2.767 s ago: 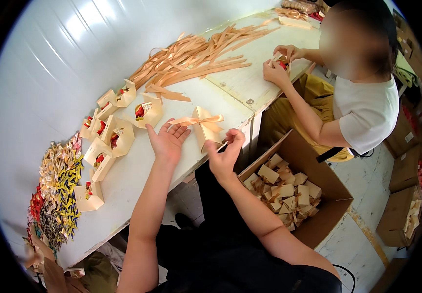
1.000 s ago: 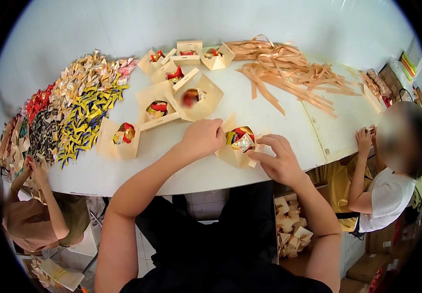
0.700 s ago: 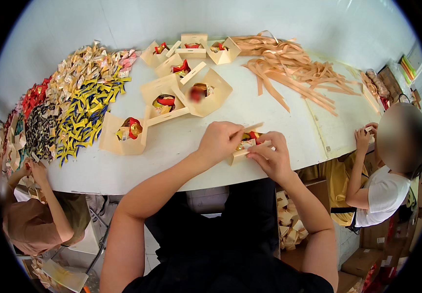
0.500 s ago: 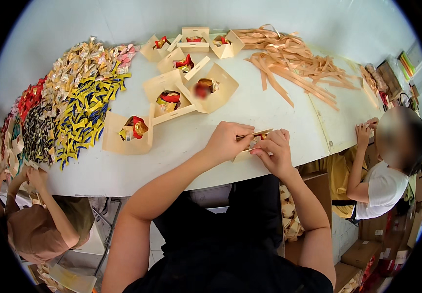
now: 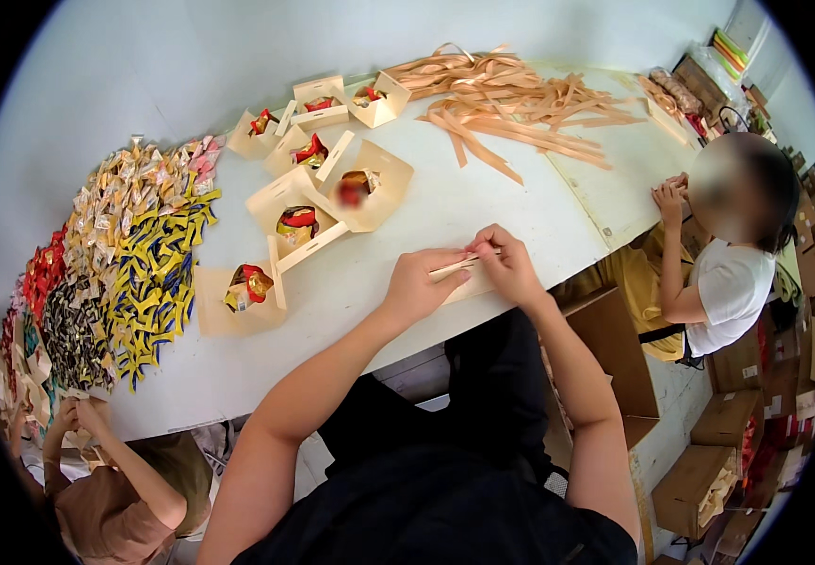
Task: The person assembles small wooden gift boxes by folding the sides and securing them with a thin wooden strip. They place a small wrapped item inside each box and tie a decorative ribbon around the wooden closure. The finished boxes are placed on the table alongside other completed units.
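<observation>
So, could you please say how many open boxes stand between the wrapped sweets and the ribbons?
7: three back boxes, one box just before them, two close-set boxes midway, one front-left box. None there seems hidden.

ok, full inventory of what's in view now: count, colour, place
small box in hands: 1, cream, near table edge
open boxes: 7, cream, left-centre of table, wrapped pieces inside
wrapped pieces: too many to count, yellow-blue, cream, red, black, pink; heaped at left
ribbons: many, peach, far side of table
packages: several, mixed colours, far right end
table: 1, white, in front
wall: white, behind table
open carton: 1, brown, right of the legs
other cartons: several, brown, far right
co-workers: at least 2, white top right, brown top lower left
left hand: 1, bare, on small box
right hand: 1, bare, on small box
</observation>
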A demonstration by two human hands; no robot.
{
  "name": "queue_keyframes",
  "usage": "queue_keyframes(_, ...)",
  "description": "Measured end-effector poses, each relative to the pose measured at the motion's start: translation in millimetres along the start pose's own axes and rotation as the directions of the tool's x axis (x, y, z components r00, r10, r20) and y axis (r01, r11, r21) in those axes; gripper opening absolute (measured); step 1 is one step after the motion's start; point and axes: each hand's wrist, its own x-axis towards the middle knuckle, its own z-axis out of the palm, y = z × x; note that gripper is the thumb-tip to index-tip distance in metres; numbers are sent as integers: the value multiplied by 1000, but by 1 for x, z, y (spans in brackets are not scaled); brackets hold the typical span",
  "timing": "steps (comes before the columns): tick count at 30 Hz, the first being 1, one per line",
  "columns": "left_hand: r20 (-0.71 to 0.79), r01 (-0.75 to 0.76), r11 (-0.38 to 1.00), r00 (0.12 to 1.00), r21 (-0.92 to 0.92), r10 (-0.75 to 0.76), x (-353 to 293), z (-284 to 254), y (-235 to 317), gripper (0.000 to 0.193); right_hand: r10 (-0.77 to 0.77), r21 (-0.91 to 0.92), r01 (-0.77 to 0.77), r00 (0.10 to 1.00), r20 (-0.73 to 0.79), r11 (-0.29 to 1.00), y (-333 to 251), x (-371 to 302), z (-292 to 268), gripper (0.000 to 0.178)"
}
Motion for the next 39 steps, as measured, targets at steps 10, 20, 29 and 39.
queue_keyframes(10,-232,-113,973,959,204,160,10,-8,-19,30,-72,-522,-126,936,-344,843,98,113,-120,36)
queue_keyframes(20,-208,-10,995,978,97,30,18,-11,-18,30,153,-366,-239,956,-251,899,105,156,-142,34)
queue_keyframes(29,-187,-42,975,979,218,84,23,-8,-15,26,-71,792,230,970,-231,566,-36,253,-259,30)
queue_keyframes(39,-196,46,974,981,223,-2,17,-12,-19,49,-169,337,336,883,-438,879,-77,169,-166,31)
